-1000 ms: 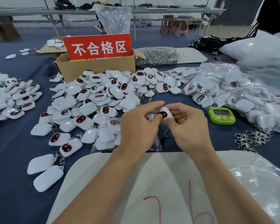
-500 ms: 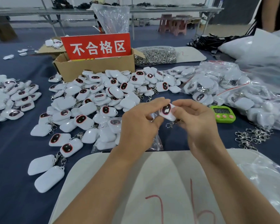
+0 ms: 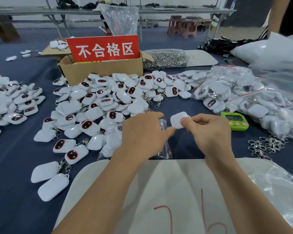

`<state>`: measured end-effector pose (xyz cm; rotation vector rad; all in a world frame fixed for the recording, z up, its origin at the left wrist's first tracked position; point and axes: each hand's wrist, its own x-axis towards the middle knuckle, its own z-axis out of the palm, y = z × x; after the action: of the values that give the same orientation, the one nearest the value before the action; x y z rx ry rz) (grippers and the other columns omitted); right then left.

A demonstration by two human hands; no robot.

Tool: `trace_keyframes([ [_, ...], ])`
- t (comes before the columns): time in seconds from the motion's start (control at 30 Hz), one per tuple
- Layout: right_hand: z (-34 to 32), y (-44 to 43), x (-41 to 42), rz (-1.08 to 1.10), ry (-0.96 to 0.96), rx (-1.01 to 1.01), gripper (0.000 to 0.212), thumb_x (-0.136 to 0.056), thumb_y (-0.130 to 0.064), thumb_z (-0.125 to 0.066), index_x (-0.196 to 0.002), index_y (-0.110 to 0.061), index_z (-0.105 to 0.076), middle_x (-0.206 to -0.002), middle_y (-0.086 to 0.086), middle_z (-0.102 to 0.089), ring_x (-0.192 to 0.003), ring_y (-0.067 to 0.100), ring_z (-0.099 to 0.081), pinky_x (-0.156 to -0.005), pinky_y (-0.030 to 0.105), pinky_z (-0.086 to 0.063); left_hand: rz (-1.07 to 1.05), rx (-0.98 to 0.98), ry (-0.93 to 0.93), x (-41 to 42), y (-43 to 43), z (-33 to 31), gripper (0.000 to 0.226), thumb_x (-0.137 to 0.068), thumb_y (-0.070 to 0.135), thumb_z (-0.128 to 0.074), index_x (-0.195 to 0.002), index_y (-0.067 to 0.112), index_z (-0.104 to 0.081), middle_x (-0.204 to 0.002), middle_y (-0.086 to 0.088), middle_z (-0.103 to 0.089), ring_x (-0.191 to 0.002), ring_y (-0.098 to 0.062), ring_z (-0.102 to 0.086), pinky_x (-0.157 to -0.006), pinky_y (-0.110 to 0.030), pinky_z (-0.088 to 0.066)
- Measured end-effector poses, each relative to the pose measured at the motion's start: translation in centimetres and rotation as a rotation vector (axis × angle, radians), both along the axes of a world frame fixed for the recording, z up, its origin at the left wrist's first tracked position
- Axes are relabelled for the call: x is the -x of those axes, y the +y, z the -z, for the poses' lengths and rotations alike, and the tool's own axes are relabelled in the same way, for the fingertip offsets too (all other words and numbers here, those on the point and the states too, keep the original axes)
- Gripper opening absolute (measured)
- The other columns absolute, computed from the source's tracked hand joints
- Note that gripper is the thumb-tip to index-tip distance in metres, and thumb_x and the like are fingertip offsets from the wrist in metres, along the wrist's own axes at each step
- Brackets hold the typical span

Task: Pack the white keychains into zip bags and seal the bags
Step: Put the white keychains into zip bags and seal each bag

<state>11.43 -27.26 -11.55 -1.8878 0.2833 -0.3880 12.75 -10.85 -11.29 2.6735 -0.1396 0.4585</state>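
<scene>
Just right of the frame's centre, the right hand (image 3: 211, 132) pinches 1 white keychain (image 3: 176, 120) between thumb and curled fingers, clear of the table, with its plain back toward the camera. Its long axis runs roughly across the frame. The rounded free end points left toward the left hand (image 3: 142, 134), and a glint of metal clasp (image 3: 194, 119) shows at the right end under the fingers. The left hand's fingers are curled and seem to pinch the top of a clear zip bag (image 3: 167, 149) that hangs below it, though blur hides the bag's mouth. The fob looks like a light, rigid, glossy plastic shell, probably a little slick. Gripping the clasp end by its 2 broad faces should let the smooth end slide in first, and the dangling clasp could snag the thin film. The bag is soft and floppy, so its mouth likely needs holding apart by the lips. A heap of loose keychains (image 3: 108, 102) fills the centre left below a cardboard box (image 3: 100, 72) with a red sign (image 3: 105, 48). Filled bags (image 3: 227, 92) lie at the right, near a green timer (image 3: 236, 120).
</scene>
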Motion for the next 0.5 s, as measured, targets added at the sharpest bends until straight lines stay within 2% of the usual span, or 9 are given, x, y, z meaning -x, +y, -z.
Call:
trace_keyframes([
  [0.07, 0.1, 0.2, -0.1, 0.003, 0.036, 0.047, 0.010, -0.073, -0.037, -0.083, -0.067, -0.040, -0.075, -0.055, -0.011, -0.066, -0.051, 0.002, -0.053, -0.061, 0.027, -0.043, 0.049, -0.125, 0.044, 0.1, 0.2, 0.1, 0.053, -0.082, 0.053, -0.062, -0.134, 0.042, -0.058, -0.116, 0.007, -0.073, -0.108, -0.023, -0.065, -0.073, -0.033, -0.035],
  [0.1, 0.2, 0.3, -0.1, -0.011, 0.051, 0.067, 0.010, -0.074, -0.037, -0.082, -0.068, -0.040, -0.075, -0.055, -0.011, -0.066, -0.051, 0.001, -0.053, -0.060, 0.026, -0.041, 0.065, -0.093, 0.079, 0.0, 0.3, 0.1, 0.057, -0.085, 0.046, -0.061, -0.141, 0.042, -0.052, -0.117, 0.005, -0.073, -0.110, -0.024, -0.064, -0.076, -0.034, -0.038],
  [0.17, 0.3, 0.7, 0.1, -0.064, 0.076, 0.080, 0.008, -0.076, -0.038, -0.079, -0.069, -0.038, -0.076, -0.057, -0.011, -0.066, -0.053, 0.000, -0.053, -0.058, 0.024, -0.041, 0.089, 0.085, 0.155, -0.1, 0.5, -0.4, 0.066, -0.084, 0.038, -0.058, -0.149, 0.040, -0.045, -0.100, 0.005, -0.074, -0.102, -0.021, -0.064, -0.074, -0.033, -0.041],
  [0.23, 0.5, 1.4, 0.2, -0.140, 0.079, 0.067, 0.009, -0.079, -0.037, -0.077, -0.071, -0.034, -0.078, -0.061, -0.011, -0.067, -0.056, -0.001, -0.053, -0.059, 0.022, -0.042, 0.140, 0.258, 0.179, -0.2, 0.4, -1.0, 0.072, -0.082, 0.033, -0.058, -0.152, 0.038, -0.043, -0.078, 0.009, -0.069, -0.082, -0.008, -0.062, -0.071, -0.028, -0.045],
  [0.3, 0.8, 2.1, 0.0, -0.210, 0.069, 0.062, 0.013, -0.086, -0.029, -0.075, -0.075, -0.026, -0.080, -0.080, -0.012, -0.074, -0.074, -0.001, -0.062, -0.072, 0.028, -0.051, 0.215, 0.365, 0.149, -0.1, 0.4, -1.7, 0.071, -0.083, 0.021, -0.061, -0.151, 0.036, -0.046, -0.064, 0.016, -0.062, -0.069, -0.002, -0.057, -0.067, -0.015, -0.043],
  [0.37, 0.8, 3.0, -0.1, -0.335, 0.078, 0.084, 0.018, -0.094, -0.020, -0.067, -0.084, -0.023, -0.082, -0.120, -0.008, -0.074, -0.110, 0.007, -0.067, -0.097, 0.036, -0.052, 0.278, 0.439, 0.139, -0.2, 0.6, -2.4, 0.072, -0.083, 0.013, -0.061, -0.150, 0.036, -0.047, -0.063, 0.014, -0.061, -0.063, -0.001, -0.056, -0.064, -0.012, -0.042],
  [0.4, 0.7, 3.4, 0.0, -0.434, 0.096, 0.079, 0.024, -0.097, -0.017, -0.060, -0.088, -0.022, -0.081, -0.127, -0.006, -0.071, -0.117, 0.011, -0.065, -0.104, 0.038, -0.050, 0.297, 0.460, 0.134, -0.2, 0.7, -2.7, 0.072, -0.083, 0.012, -0.061, -0.149, 0.037, -0.047, -0.064, 0.010, -0.063, -0.061, -0.002, -0.056, -0.063, -0.011, -0.042],
  [0.43, 0.6, 3.5, 0.1, -0.535, 0.120, 0.052, 0.026, -0.098, -0.014, -0.054, -0.093, -0.022, -0.078, -0.123, -0.005, -0.073, -0.116, 0.014, -0.066, -0.104, 0.036, -0.050, 0.306, 0.475, 0.123, -0.3, 0.9, -3.0, 0.072, -0.083, 0.011, -0.061, -0.148, 0.037, -0.048, -0.065, 0.007, -0.064, -0.058, -0.003, -0.055, -0.062, -0.011, -0.042],
  [0.5, 0.1, 3.4, 0.4, -0.670, 0.146, -0.065, 0.029, -0.098, -0.010, -0.050, -0.102, -0.022, -0.076, -0.115, -0.005, -0.074, -0.113, 0.014, -0.067, -0.099, 0.022, -0.050, 0.312, 0.515, 0.108, -0.4, 1.2, -3.5, 0.071, -0.082, 0.007, -0.063, -0.146, 0.036, -0.050, -0.067, 0.001, -0.065, -0.054, -0.002, -0.052, -0.059, -0.012, -0.042],
])
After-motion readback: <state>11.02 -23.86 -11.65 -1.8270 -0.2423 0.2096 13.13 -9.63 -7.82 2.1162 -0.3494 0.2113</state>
